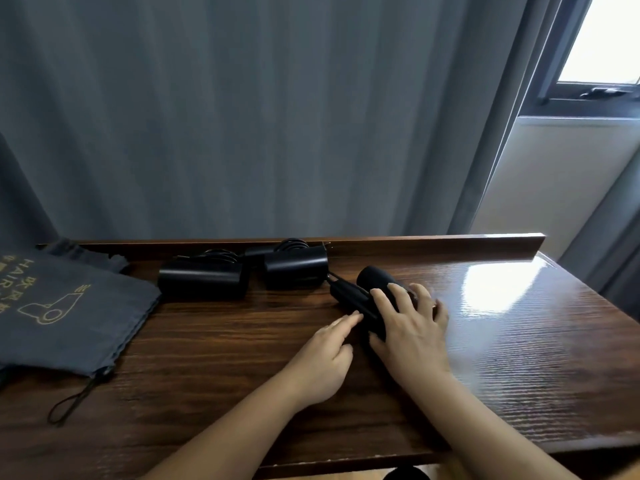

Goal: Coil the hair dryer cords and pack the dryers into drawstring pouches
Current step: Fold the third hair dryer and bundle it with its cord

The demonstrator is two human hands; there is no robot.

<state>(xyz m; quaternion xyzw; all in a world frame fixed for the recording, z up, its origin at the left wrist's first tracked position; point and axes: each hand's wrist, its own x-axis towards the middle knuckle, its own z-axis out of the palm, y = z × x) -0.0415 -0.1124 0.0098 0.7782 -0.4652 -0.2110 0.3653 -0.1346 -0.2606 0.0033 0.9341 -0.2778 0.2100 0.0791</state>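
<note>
**Third dryer under my hands, two waiting at the back**

Grey curtains (277, 116) hang behind a dark wooden table (519, 341), with a strip of window (602, 39) at the far right. From my head camera, the only view, everything for the job sits on this table.

I count three black dryers. Two lie side by side near the back rim: the left dryer (204, 280) and the middle dryer (296, 270), each with loops of cord showing behind it. The near dryer (370, 282) lies straight ahead of me, right of the other two and just beside the middle one. Its folded handle (349, 299) lies along the barrel, so the long axis runs from near-right to far-left.

My right hand (412, 327) lies over the near end of the barrel, fingers spread and curved round it, so I take it as holding the dryer down. My left hand (325, 358) is mostly curled, its forefinger out and touching the handle; it holds nothing. The right hand is nearer the body, the left nearer the handle and whatever cord trails from it. I cannot see this dryer's cord clearly.

I make out grey pouches (72, 306) only as one stack at the far left, well apart from my hands, a drawstring (74, 398) trailing toward me. How many are stacked I cannot tell.
</note>
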